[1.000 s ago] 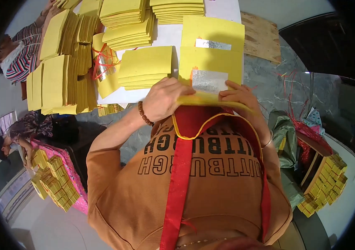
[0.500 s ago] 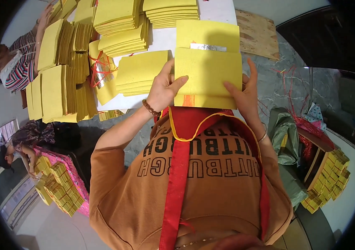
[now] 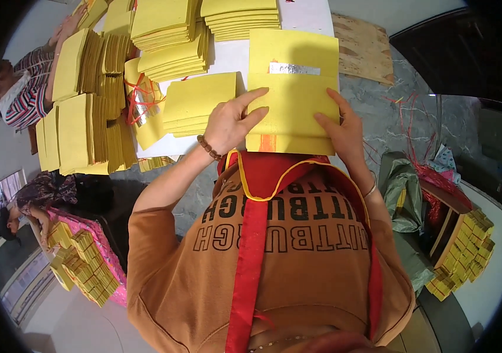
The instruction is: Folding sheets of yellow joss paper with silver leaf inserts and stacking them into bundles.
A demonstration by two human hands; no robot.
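Yellow paper (image 3: 292,50) lies in front of me at the table's edge, its lower part folded up into a flap (image 3: 295,109). A strip of silver foil (image 3: 295,69) shows above the flap's edge, and an orange-red mark sits low on the left. My left hand (image 3: 227,123) rests at the left edge, index finger and thumb stretched apart on the flap. At the right edge is my right hand (image 3: 346,129), its index finger and thumb also apart on top. The other fingers of both hands are partly hidden.
Left of my hand lies a low pile of yellow paper (image 3: 198,103), beside red ribbons (image 3: 143,99). Tall yellow stacks (image 3: 163,29) fill the table's far left. Another person (image 3: 24,97) works there. A plywood board (image 3: 363,48) lies beyond the table's right edge.
My index fingers have come onto the flap from the sides, and both hands now touch its face with index finger and thumb. The paper has barely moved.
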